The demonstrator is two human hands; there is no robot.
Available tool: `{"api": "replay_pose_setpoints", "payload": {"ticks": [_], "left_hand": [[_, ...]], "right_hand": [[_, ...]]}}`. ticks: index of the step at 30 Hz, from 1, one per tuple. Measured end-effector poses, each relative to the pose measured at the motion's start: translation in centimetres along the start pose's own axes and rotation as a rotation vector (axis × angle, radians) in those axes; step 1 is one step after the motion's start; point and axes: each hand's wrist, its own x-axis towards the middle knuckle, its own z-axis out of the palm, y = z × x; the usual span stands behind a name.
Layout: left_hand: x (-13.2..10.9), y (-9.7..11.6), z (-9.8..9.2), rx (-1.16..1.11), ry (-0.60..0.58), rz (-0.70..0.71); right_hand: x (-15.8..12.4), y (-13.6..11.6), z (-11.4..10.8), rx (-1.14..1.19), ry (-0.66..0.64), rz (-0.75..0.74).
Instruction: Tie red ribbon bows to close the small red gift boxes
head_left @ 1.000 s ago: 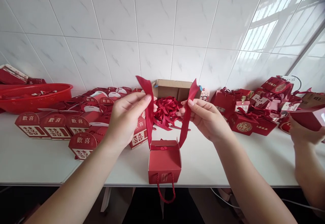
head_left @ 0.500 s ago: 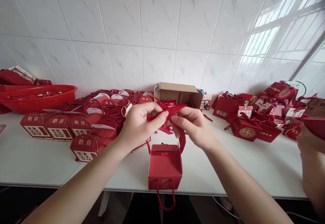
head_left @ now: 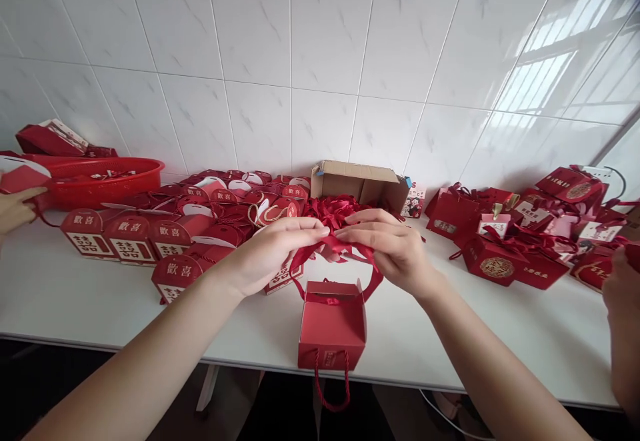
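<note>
A red gift box (head_left: 333, 331) stands at the front edge of the table, its twisted rope handle (head_left: 333, 404) hanging over the edge. A red ribbon (head_left: 374, 284) rises in a loop from the box's far side to my hands. My left hand (head_left: 280, 248) pinches the ribbon between thumb and fingertips. Close beside it, my right hand (head_left: 395, 248) grips the same ribbon with bent fingers. The fingertips of both hands nearly meet above the box, and part of the ribbon is hidden behind them.
Several finished red boxes (head_left: 130, 241) crowd the left, by a red plastic basket (head_left: 145, 178). An open cardboard carton (head_left: 357, 173) with red ribbons stands against the tiled wall. More red gift boxes (head_left: 495, 261) sit at right. Other people's hands (head_left: 23, 209) show at both edges.
The view has shifted slightly left. Both hands still hold the ribbon; its raised end has come down and the loop is wider. At left, another person's hand now holds a red box.
</note>
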Motion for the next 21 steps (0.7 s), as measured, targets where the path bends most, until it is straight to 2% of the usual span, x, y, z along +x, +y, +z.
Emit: {"api": "replay_pose_setpoints", "payload": {"ticks": [3, 6, 8, 11, 14, 16, 19, 21], "left_hand": [[0.2, -0.4, -0.1, -0.169, -0.045, -0.057], [0.3, -0.4, 0.0, -0.264, -0.132, -0.090], [0.2, -0.3, 0.0, -0.293, -0.146, -0.124], [-0.1, -0.2, 0.0, -0.238, -0.144, -0.154], [-0.3, -0.3, 0.2, -0.058, -0.106, -0.084], [-0.6, -0.4, 0.5, 0.181, 0.004, 0.043], [-1.4, -1.1, 0.6, 0.568, 0.289, 0.351], [-2.3, -1.9, 0.0, 0.734, 0.455, 0.520]], "right_hand": [[0.0, 0.0, -0.4, -0.232, -0.018, -0.152], [-0.1, -0.2, -0.7, -0.384, -0.077, -0.207], [-0.1, -0.2, -1.0, -0.429, -0.137, -0.238], [0.0, -0.2, -1.2, -0.453, -0.187, -0.267], [0.0, -0.2, -1.0, -0.403, -0.159, -0.194], [-0.2, -0.4, -0.5, -0.311, -0.086, -0.083], [-1.2, -1.0, 0.3, -0.195, 0.126, 0.149], [-2.2, -1.4, 0.4, -0.194, 0.240, 0.289]]}}
